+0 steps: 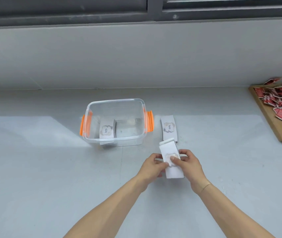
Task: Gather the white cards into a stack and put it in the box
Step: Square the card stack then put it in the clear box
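Note:
A stack of white cards (168,150) is held between both hands just right of the table's middle. My left hand (151,166) grips its left side and my right hand (190,164) grips its right side, with both thumbs on the top card. More white cards (168,128) printed "love" lie flat on the table just behind the held stack. A clear plastic box (115,141) with orange handles stands to the left. Inside it, against the left wall, lies another stack of white cards (106,130).
A wooden tray (265,115) with several red cards sits at the far right edge. A grey wall ledge runs along the back of the pale table (51,169).

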A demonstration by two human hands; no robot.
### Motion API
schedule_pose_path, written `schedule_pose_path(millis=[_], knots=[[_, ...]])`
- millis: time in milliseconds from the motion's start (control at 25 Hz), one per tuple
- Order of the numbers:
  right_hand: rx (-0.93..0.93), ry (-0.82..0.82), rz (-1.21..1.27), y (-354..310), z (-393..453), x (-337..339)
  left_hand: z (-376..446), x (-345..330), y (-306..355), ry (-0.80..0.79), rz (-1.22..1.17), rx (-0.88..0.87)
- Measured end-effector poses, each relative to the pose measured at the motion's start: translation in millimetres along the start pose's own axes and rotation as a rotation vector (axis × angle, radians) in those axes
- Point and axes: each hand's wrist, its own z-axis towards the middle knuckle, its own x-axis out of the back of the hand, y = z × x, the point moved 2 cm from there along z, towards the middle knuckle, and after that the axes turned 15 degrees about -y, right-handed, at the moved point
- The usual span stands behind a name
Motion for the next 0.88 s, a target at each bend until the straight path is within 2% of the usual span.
schedule_pose_path(millis=[280,600,880], knots=[[0.016,0.039,-0.027,-33,52,19,44,6,41,0.193,-0.045,-0.083],[0.011,0.212,-0.294,-63,110,26,89,0,75,0.447,-0.004,-0.111],[0.009,0.273,-0.369,-61,127,20,105,10,77,0.487,0.07,-0.067]])
